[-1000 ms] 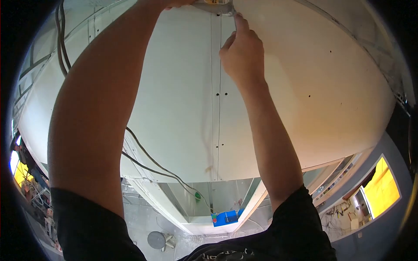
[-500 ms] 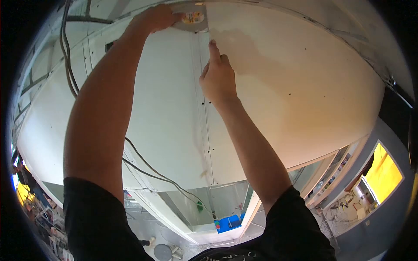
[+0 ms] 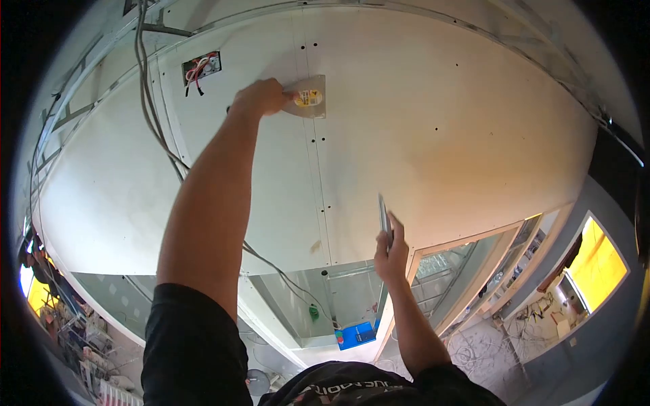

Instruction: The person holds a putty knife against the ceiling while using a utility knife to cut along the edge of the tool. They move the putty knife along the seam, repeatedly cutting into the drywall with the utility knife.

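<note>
My left hand grips a wide putty knife with a yellow label. Its blade lies against the white panel, over the vertical seam between two boards. Lower and to the right, my right hand is closed around a thin grey tool, seen nearly edge-on and pointing up; what kind of tool it is I cannot make out. Dark screw holes dot the panel on both sides of the seam. Some of the left hand's fingers are hidden behind the hand.
An open electrical box with red and white wires sits at the upper left. Grey cables hang past my left arm. Below the panel are a wooden frame and a blue case.
My left hand and the putty knife have come down the seam. My right hand has moved down and right, and the thin grey tool now shows in it. The camera view has shifted.
</note>
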Demonstrator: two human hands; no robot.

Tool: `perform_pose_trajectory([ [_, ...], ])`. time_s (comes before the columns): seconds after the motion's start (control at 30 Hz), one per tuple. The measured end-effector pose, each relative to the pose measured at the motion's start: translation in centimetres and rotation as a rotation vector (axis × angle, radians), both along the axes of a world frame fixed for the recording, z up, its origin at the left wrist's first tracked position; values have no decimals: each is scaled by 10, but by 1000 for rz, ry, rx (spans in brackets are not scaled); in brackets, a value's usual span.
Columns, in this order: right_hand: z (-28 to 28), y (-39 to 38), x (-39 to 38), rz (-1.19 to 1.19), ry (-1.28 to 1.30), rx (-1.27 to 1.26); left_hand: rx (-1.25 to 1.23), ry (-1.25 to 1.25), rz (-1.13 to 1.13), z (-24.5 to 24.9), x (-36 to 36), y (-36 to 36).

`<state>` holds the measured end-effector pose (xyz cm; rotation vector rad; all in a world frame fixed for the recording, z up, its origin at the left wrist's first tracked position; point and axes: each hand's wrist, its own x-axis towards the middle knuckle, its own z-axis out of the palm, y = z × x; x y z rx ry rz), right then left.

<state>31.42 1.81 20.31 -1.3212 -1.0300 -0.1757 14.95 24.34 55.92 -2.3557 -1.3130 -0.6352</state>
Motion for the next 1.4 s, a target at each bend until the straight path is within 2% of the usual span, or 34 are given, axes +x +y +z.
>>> perform_pose_trajectory([
  [0.13,-33,-28,-4,45,41,-71,15,-104,-97,-17,-15,-18],
  [0.27,-34,-34,-2,18,5,5,79,-151,-71,1,-18,-18],
  [0.33,-27,-40,-2,22,16,0,240,-167,-123,10,-18,-7],
  [0.47,-28,-41,0,9,17,6,176,-230,-92,28,-14,-11],
  [0.9,-49,-30,2,29,26,-5,227,-170,-145,41,-15,6],
  [1.2,-59,-28,-10,136,84,-214,294,-146,-142,66,-14,17],
  [1.4,-67,-22,-11,149,75,-160,269,-130,-170,77,-17,9],
])
